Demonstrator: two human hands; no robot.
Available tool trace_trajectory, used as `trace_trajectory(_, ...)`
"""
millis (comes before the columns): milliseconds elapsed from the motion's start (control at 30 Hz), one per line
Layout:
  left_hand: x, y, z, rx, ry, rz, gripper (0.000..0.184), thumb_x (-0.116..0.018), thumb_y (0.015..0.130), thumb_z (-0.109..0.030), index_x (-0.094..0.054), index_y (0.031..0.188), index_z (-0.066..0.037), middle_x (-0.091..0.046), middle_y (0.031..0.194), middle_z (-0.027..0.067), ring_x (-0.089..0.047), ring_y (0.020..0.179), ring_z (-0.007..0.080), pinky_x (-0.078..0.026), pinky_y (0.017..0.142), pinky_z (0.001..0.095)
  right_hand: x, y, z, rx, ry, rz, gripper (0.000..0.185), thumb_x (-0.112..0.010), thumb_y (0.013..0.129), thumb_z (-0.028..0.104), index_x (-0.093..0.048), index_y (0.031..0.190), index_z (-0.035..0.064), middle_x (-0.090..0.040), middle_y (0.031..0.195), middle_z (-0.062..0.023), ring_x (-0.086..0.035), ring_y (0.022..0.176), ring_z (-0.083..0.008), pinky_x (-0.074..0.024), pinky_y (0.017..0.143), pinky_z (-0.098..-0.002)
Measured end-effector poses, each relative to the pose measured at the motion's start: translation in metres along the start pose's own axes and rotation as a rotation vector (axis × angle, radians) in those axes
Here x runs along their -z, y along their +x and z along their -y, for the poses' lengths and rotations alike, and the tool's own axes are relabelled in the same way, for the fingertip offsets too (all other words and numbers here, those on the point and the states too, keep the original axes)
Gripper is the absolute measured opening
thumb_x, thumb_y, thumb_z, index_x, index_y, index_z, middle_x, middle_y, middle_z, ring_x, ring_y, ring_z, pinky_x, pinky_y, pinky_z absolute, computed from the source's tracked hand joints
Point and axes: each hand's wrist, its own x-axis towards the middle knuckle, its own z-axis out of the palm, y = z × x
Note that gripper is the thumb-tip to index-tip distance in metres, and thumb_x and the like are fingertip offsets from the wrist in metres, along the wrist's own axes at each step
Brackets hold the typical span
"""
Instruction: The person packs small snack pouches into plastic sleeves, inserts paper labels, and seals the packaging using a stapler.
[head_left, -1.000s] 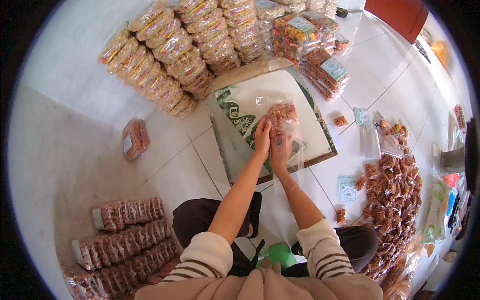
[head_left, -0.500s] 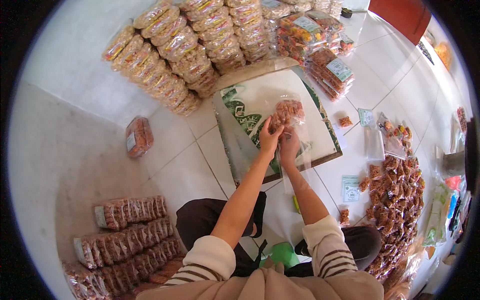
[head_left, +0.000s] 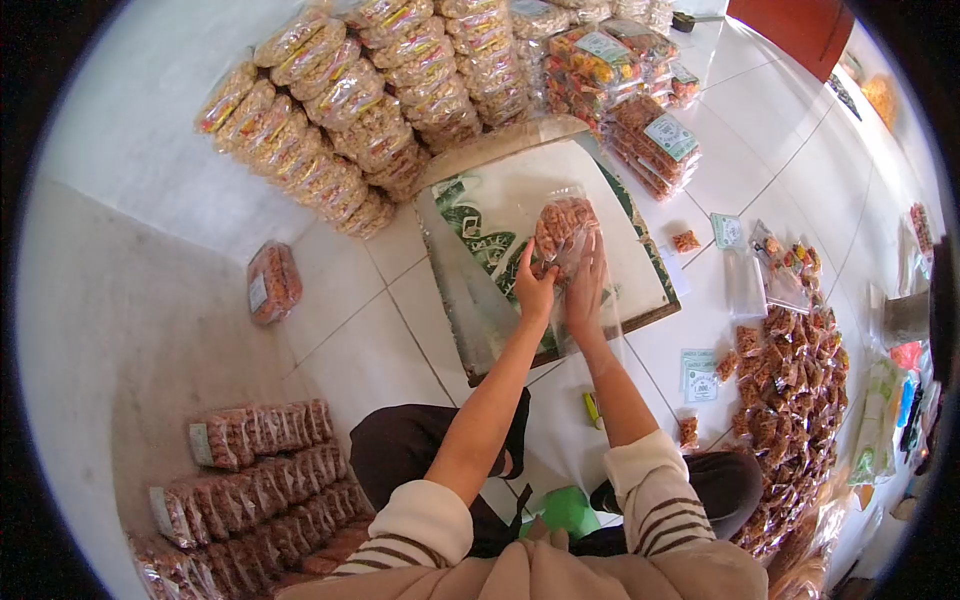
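Note:
A clear plastic bag of reddish-brown snack packs (head_left: 565, 220) lies on the low board-topped table in front of me. My left hand (head_left: 535, 288) grips the bag at its lower left, thumb and fingers closed on the plastic. Along the bag's right side my right hand (head_left: 584, 292) presses with fingers stretched out straight. The bag's near end is partly hidden by both hands. Under it, the table (head_left: 505, 185) has a pale top with a green printed pattern.
Tall stacks of bagged snacks (head_left: 330, 90) line the wall. Labelled packs (head_left: 655, 140) stand behind the table. To my right are a heap of small snack packets (head_left: 790, 400) and printed labels (head_left: 702, 378). More filled bags (head_left: 250, 490) lie at left; a yellow-green cutter-like object (head_left: 593, 410) is near my legs.
My right hand has gone from curled fingers at the bag's near end to straight fingers along its right side. The loose plastic tail no longer hangs over the table's front edge.

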Motion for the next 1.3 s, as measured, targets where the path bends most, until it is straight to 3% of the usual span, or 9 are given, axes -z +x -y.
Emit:
trace_trajectory(233,0.009,0.008,-0.019,0.082,0.068,0.101,0.059,-0.066,0.074,-0.011,-0.035,0.125,-0.012,-0.042,0.116,0.0132,-0.048,0.100,0.0238,-0.041,0.082,0.0357,-0.014,0.012,-0.023,-0.011,-0.093,0.201,0.055,-0.051,0.077,-0.001,-0.031,0.128,0.0016,-0.034,0.129,-0.0190,-0.042,0.111,-0.0339,-0.0409,0.089,-0.0376)
trace_trajectory(300,0.005,0.022,-0.012,-0.209,0.628,-0.163,0.066,-0.068,0.071,-0.031,-0.032,0.125,-0.016,-0.038,0.122,0.0153,-0.037,0.111,0.0330,-0.029,0.092,0.0458,-0.003,0.014,-0.014,-0.239,0.102,0.264,0.053,-0.050,0.077,-0.001,-0.033,0.127,0.0029,-0.034,0.128,-0.0191,-0.043,0.110,-0.0344,-0.0416,0.088,-0.0381)
trace_trajectory(367,0.001,0.040,-0.023,-0.402,0.567,-0.224,0.052,-0.061,0.076,-0.033,-0.039,0.121,-0.017,-0.041,0.118,0.0154,-0.033,0.112,0.0355,-0.024,0.094,0.0483,0.002,0.015,-0.009,-0.469,0.295,0.323,0.050,-0.049,0.078,-0.001,-0.035,0.126,0.0041,-0.035,0.127,-0.0192,-0.044,0.109,-0.0348,-0.0423,0.087,-0.0386)
trace_trajectory(433,-0.002,0.066,-0.029,-0.729,0.849,-0.091,0.039,-0.054,0.083,-0.030,-0.045,0.118,-0.015,-0.038,0.120,0.0187,-0.035,0.112,0.0349,-0.027,0.093,0.0482,0.003,0.015,-0.008,-0.025,0.024,0.191,0.044,-0.046,0.081,0.000,-0.038,0.124,0.0063,-0.038,0.125,-0.0188,-0.045,0.108,-0.0341,-0.0422,0.088,-0.0377)
trace_trajectory(467,-0.007,0.076,-0.028,-0.813,0.902,-0.067,0.030,-0.049,0.086,-0.029,-0.052,0.113,-0.016,-0.042,0.120,0.0145,-0.035,0.112,0.0349,-0.029,0.092,0.0488,0.007,0.017,-0.005,-0.105,0.046,0.258,0.044,-0.043,0.083,0.000,-0.035,0.126,0.0061,-0.039,0.125,-0.0180,-0.045,0.109,-0.0330,-0.0425,0.088,-0.0361)
trace_trajectory(700,-0.018,0.089,-0.022,-0.650,0.968,0.137,0.025,-0.043,0.088,-0.026,-0.054,0.110,-0.018,-0.050,0.115,0.0038,-0.047,0.104,0.0294,-0.038,0.084,0.0471,-0.010,0.041,-0.011,0.068,-0.112,0.097,0.048,-0.046,0.083,0.006,-0.029,0.128,0.0056,-0.041,0.124,-0.0162,-0.050,0.106,-0.0318,-0.0482,0.078,-0.0364)
trace_trajectory(1100,-0.007,0.101,-0.020,-0.836,0.559,0.352,0.032,-0.044,0.089,-0.019,-0.044,0.118,-0.006,-0.047,0.115,0.0152,-0.046,0.106,0.0325,-0.036,0.090,0.0392,-0.032,0.056,-0.031,-0.025,-0.121,0.190,0.036,-0.054,0.079,0.014,-0.045,0.113,0.0061,-0.050,0.109,-0.0135,-0.059,0.082,-0.0325,-0.0486,0.063,-0.0384)
trace_trajectory(1200,-0.009,0.098,-0.011,-0.787,0.509,0.201,0.041,-0.042,0.090,-0.022,-0.034,0.124,0.000,-0.041,0.123,0.0197,-0.039,0.115,0.0325,-0.031,0.096,0.0363,-0.035,0.063,-0.025,-0.245,0.015,0.079,0.026,-0.054,0.082,0.019,-0.056,0.101,0.0016,-0.059,0.093,-0.0159,-0.059,0.080,-0.0325,-0.0466,0.065,-0.0375)
trace_trajectory(1300,-0.007,0.098,-0.009,-0.458,0.488,0.254,0.047,-0.041,0.091,-0.026,-0.029,0.127,0.001,-0.039,0.125,0.0207,-0.038,0.116,0.0332,-0.030,0.097,0.0367,-0.036,0.064,-0.027,-0.505,0.056,0.104,0.026,-0.055,0.083,0.023,-0.062,0.091,-0.0010,-0.062,0.081,-0.0175,-0.060,0.075,-0.0299,-0.0452,0.065,-0.0352)
